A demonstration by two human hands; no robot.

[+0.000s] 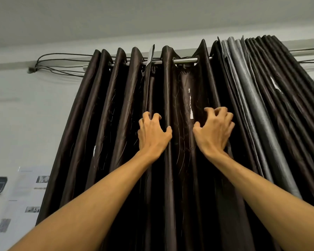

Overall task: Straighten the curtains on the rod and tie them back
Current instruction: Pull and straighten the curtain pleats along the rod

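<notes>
A dark brown eyelet curtain (pixel 101 115) hangs in deep pleats from a metal rod (pixel 185 61). At the rod, one curtain edge (pixel 150 55) is flipped up and shows its pale grey lining. My left hand (pixel 153 133) is raised against the middle pleats, with its fingers curled into a fold and its thumb round the neighbouring pleat. My right hand (pixel 216 131) is at the same height further right, and its clawed fingers dig into the fabric. A bunched grey curtain (pixel 243 91) and more dark pleats (pixel 288 78) crowd the rod's right end.
Black cables (pixel 62 58) run along the wall from a clip at the upper left to behind the curtain top. Printed sheets (pixel 25 187) are stuck to the pale wall at the lower left. The ceiling lies close above the rod.
</notes>
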